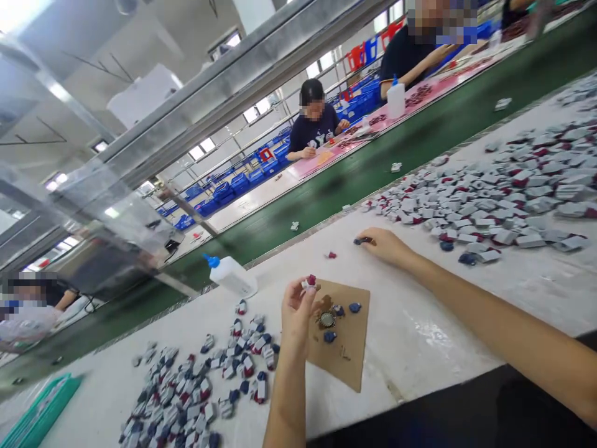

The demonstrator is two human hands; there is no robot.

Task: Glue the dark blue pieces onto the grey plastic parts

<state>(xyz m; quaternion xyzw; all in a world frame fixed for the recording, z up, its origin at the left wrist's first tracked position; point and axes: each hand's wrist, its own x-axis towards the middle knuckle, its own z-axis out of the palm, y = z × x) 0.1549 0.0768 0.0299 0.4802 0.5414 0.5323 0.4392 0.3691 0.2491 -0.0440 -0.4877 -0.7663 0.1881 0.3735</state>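
Observation:
My left hand (297, 309) is raised over the left edge of a brown cardboard sheet (357, 348), its fingers closed on a small white-and-dark-red part (310, 282). Further off, my right hand (385, 246) reaches across the white table, fingertips pinched on a small dark blue piece (358, 241). Between the hands lies a loose dark red piece (331, 255). On the cardboard sit a small round dish (326, 319), a wet brown stain and 3 dark blue pieces, one of them (330, 336) nearest me.
White-and-coloured parts form a heap (186, 386) at left and a larger heap (504, 193) at right. A white bottle with a blue nozzle (231, 275) leans in view near the green conveyor belt (261, 227). Co-workers sit beyond it. A green tray (44, 410) stands lower left.

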